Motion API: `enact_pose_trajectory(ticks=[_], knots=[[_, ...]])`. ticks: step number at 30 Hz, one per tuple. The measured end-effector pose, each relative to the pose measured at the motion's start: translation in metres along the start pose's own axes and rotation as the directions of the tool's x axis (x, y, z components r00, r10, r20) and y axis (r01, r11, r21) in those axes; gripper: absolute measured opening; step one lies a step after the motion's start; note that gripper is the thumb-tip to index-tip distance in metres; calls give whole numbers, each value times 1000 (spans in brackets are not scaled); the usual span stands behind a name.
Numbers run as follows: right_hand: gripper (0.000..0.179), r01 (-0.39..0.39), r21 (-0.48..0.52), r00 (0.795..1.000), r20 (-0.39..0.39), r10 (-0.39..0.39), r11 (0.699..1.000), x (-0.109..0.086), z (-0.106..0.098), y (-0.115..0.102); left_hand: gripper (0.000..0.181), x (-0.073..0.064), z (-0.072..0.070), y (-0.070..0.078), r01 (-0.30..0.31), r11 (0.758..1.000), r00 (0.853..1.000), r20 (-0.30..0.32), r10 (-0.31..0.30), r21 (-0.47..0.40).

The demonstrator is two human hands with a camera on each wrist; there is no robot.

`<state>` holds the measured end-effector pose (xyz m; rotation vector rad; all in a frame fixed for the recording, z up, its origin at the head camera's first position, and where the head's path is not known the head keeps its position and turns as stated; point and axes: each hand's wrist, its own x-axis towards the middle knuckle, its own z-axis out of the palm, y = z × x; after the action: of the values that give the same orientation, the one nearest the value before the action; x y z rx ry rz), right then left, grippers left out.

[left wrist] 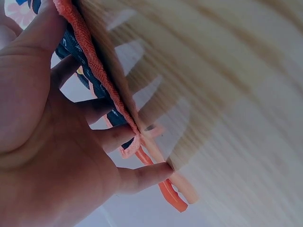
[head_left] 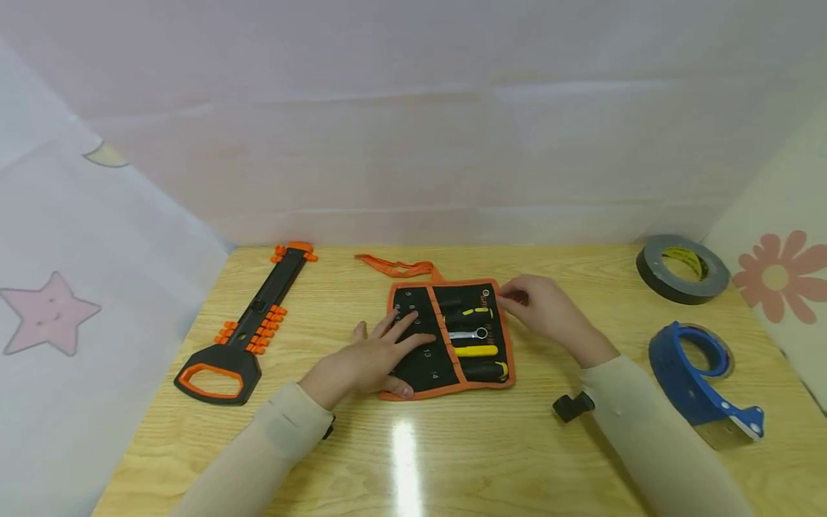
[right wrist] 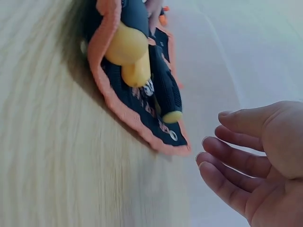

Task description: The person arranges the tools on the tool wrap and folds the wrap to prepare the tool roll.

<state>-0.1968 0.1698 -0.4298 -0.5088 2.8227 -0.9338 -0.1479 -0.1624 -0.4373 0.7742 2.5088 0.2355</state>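
A black tool pouch (head_left: 420, 375) with orange edging lies unrolled on the wooden table. My left hand (head_left: 368, 359) rests over its numbered left half, fingers spread; the left wrist view shows them across the edging. Several tools sit in the right-hand pockets, among them a ring-ended wrench (head_left: 468, 334), a yellow-handled tool (head_left: 477, 351) and a black handle with a yellow end (right wrist: 165, 92). By the pouch's upper right corner is my right hand (head_left: 539, 309). Its fingers are loosely bent, apart from the corner and holding nothing in the right wrist view.
An orange strap (head_left: 397, 269) trails from the pouch's top. On the left lies a black holder (head_left: 276, 281) with orange clips. A dark tape roll (head_left: 652, 273) and a blue tape dispenser (head_left: 685, 388) lie on the right. Behind the table hangs a pale cloth (head_left: 413, 158).
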Motion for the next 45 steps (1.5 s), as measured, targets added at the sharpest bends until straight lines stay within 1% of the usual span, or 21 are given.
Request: enact_pose_trajectory(ticks=[8,14,17,23,28,32,36,42,45], knots=[[21,-83,-29,995,-54,81,996,-30,-14,15,95,1,-1,0,-6,1000,1000,-1,6,-1],[25,-132,-5,989,-72,131,991,-57,-16,29,95,0,0,-1,8,1000,1000,2,-8,-1],[26,-153,-12,985,-81,151,988,-68,-16,37,95,-1,0,-1,10,1000,1000,7,-10,-7],[25,-234,-35,970,-80,231,972,-87,-17,50,95,-2,0,-1,3,1000,1000,7,-3,-16],[26,-298,-67,953,-72,294,952,-100,-17,57,95,-2,1,-2,3,1000,1000,2,-3,-18],[26,-335,-105,942,-59,331,936,-108,-16,62,95,-3,1,-2,-4,1000,1000,0,4,-20],[26,-349,-118,937,-43,346,930,-113,-16,62,94,-2,1,-1,-6,1000,1000,1,6,-19],[24,-370,-110,929,-23,370,923,-113,-16,61,93,-2,0,-1,-11,1000,1000,-9,11,-19],[23,-367,-109,930,-19,367,924,-112,-16,61,93,-2,-1,0,-13,1000,1000,-12,13,-19]])
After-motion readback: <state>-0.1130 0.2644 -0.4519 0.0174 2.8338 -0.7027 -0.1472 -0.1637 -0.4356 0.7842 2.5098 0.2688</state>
